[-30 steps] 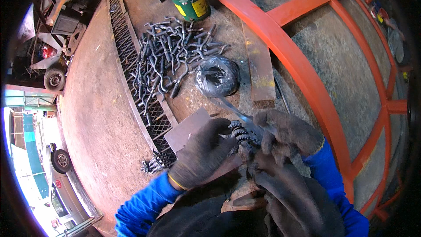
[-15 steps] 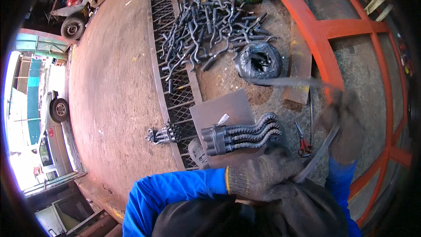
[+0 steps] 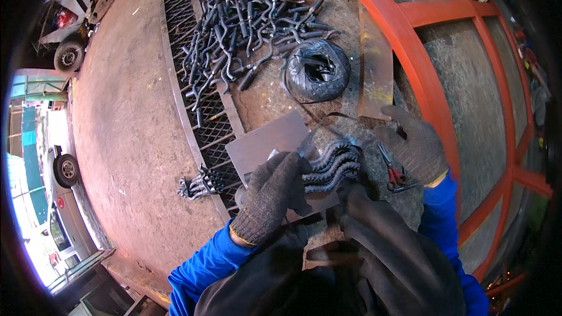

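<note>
Partly, left hand (image 3: 275, 190) hides bundled bent rods (image 3: 333, 167).

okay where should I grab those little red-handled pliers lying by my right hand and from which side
Probably take the red-handled pliers by the two red handles at their lower end, which lie just under your right hand. Come down from above, on the right. The dark jaws point up and left toward the bundle of wavy metal rods that your left hand is pressing on, so that end looks crowded.
</note>
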A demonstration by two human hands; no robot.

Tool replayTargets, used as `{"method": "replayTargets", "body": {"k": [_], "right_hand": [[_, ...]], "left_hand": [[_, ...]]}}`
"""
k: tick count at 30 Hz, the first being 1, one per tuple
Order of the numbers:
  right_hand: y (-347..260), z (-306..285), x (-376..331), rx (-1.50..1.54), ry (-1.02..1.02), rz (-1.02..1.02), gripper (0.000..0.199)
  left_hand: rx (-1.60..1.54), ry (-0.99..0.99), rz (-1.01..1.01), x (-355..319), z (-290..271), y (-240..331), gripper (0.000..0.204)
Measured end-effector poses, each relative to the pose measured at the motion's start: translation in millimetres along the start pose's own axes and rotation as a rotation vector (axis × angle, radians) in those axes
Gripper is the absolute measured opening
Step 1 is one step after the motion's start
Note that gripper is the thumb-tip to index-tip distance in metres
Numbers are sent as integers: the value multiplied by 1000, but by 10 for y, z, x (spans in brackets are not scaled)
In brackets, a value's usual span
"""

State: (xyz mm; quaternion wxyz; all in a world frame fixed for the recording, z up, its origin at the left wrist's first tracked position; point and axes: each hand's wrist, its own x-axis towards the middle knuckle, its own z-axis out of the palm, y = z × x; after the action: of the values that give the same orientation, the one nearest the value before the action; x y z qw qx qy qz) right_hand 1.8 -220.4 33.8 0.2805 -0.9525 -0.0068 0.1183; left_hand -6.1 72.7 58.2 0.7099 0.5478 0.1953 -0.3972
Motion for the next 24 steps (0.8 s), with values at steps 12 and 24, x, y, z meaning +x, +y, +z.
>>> {"method": "replayTargets", "body": {"k": [12, 24], "right_hand": [[434, 1191, 496, 525, -113, -158, 59], [342, 1221, 60, 326, -25, -548, 33]], "left_hand": [[390, -22, 241, 115, 1, -417, 29], [647, -295, 364, 52, 89, -208, 28]]}}
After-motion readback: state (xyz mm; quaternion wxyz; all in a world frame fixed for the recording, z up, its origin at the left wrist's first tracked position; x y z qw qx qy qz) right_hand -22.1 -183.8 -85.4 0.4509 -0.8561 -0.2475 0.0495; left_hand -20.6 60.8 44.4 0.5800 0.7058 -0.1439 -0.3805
